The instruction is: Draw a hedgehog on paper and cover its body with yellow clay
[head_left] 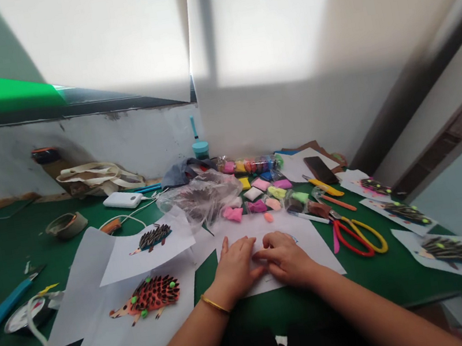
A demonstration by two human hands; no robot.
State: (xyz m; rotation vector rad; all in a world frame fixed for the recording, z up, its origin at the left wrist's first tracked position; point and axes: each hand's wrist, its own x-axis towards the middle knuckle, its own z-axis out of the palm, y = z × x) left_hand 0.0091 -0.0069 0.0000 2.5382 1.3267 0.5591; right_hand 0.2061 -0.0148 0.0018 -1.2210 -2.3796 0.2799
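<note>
A white sheet of paper (312,242) lies in front of me with both hands over it. My left hand (236,267) rests on the sheet's left part, fingers stretched out and thumb toward the other hand. Close beside it, my right hand (287,260) has its fingers bent inward and the index finger pointing left. Whatever may be under its curled fingers is hidden. A small blue mark shows on the paper by its knuckles. Just beyond the hands sits a small orange lump of clay (268,217), with several wrapped clay packets (254,194) behind it.
Scissors with red and yellow handles (360,237), a yellow cutter (326,186) and a phone (320,169) lie right. Hedgehog pictures (154,296) lie left, others (449,252) along the right edge. A crumpled plastic bag (199,195), power bank (122,200) and white cable (43,343) are also here.
</note>
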